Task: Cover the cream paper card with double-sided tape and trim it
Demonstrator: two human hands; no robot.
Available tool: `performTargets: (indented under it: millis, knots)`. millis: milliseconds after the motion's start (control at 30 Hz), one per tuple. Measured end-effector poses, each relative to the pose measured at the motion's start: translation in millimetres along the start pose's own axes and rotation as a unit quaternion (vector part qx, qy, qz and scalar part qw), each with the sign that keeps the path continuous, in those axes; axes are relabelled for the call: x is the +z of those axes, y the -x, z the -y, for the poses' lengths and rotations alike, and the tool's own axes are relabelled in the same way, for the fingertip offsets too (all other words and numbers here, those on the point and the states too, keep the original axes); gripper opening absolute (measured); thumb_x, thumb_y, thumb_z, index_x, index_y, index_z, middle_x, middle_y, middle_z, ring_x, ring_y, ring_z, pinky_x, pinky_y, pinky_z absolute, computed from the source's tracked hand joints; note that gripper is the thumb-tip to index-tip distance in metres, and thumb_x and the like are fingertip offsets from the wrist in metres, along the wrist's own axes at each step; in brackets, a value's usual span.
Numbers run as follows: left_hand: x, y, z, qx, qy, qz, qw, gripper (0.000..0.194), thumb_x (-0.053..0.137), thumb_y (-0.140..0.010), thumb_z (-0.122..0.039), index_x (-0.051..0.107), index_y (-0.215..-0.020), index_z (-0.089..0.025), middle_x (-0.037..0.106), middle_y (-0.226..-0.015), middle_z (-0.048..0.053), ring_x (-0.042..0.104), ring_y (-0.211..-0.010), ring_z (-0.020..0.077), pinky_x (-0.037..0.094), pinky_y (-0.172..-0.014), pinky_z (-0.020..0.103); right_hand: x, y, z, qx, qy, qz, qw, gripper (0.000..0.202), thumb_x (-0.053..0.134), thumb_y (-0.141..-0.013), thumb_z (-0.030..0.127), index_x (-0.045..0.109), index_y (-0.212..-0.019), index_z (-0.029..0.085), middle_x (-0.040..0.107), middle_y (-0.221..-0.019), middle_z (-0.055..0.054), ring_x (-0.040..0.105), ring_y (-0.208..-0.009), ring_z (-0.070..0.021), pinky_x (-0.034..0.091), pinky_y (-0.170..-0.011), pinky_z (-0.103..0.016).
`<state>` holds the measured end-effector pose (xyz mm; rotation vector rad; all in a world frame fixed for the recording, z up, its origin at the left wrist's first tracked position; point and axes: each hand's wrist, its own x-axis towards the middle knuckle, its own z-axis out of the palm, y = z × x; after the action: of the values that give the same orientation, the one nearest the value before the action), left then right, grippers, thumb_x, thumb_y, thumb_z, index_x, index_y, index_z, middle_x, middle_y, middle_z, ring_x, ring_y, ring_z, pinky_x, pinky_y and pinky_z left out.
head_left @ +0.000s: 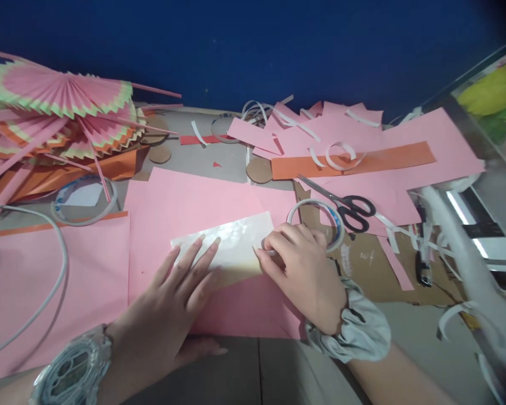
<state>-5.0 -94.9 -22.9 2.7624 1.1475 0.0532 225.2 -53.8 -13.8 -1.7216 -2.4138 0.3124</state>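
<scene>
A glossy white strip [231,236] with a yellowish lower edge lies slanted on pink paper [185,191]. My left hand [177,304] rests flat with spread fingers, its fingertips on the strip's left part. At the strip's right end my right hand [306,264] is curled, thumb and fingers pinched together; whatever is between them is too small to make out. A tape roll [292,211] lies just behind my right hand, partly covered by it. Black-handled scissors [354,212] lie beyond the roll.
Pleated paper fans [63,95] are piled at the back left, above another tape roll [112,211]. A white cable [64,253] curves over pink paper at the left. Pink scraps [438,140], an orange strip [362,160] and a cutter [423,267] lie at the right.
</scene>
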Motion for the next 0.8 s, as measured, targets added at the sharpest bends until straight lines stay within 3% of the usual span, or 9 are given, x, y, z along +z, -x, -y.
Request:
performTargets:
  millis: [167, 333, 567, 800]
  knots:
    - [-2.5, -12, -4, 0.013, -0.027, 0.004, 1.0, 0.08, 0.038, -0.084, -0.065, 0.034, -0.141, -0.009, 0.024, -0.151, 0.013, 0.021, -0.137, 0.0345, 0.007, -0.112, 0.051, 1, 1, -2, -0.006, -0.002, -0.012, 1.0, 0.013, 0.051, -0.088, 0.027, 0.054, -0.077, 0.02, 0.055, -0.084, -0.001, 0.05, -0.083, -0.0192, 0.028, -0.078, -0.036]
    - [-2.9, -22, 5, 0.056, -0.027, 0.024, 0.998, 0.08, 0.04, -0.083, -0.065, 0.029, -0.143, -0.013, 0.022, -0.152, 0.007, 0.02, -0.138, 0.0309, 0.005, -0.112, 0.046, 2, 1, -3, -0.009, 0.003, -0.011, 1.0, 0.014, 0.049, -0.089, 0.028, 0.053, -0.078, 0.02, 0.056, -0.085, -0.001, 0.05, -0.084, -0.0189, 0.028, -0.079, -0.036]
    - [-3.3, 1, 17, 0.069, -0.04, 0.033, 0.996, 0.077, 0.046, -0.084, -0.057, 0.024, -0.145, -0.015, 0.016, -0.154, 0.004, 0.014, -0.139, 0.0311, 0.006, -0.111, 0.051, 3, 3, -2, -0.017, 0.002, -0.015, 1.0, 0.016, 0.049, -0.089, 0.031, 0.054, -0.077, 0.021, 0.056, -0.085, -0.001, 0.05, -0.084, -0.0185, 0.028, -0.08, -0.036]
    - [-5.3, 19, 17, 0.038, -0.034, 0.043, 0.998, 0.077, 0.048, -0.083, -0.057, 0.026, -0.144, -0.018, 0.022, -0.153, 0.002, 0.016, -0.139, 0.0298, 0.007, -0.111, 0.047, 1, 4, 0, -0.021, 0.007, -0.035, 0.999, 0.017, 0.054, -0.086, 0.034, 0.057, -0.076, 0.021, 0.058, -0.085, -0.001, 0.052, -0.084, -0.0186, 0.027, -0.082, -0.037]
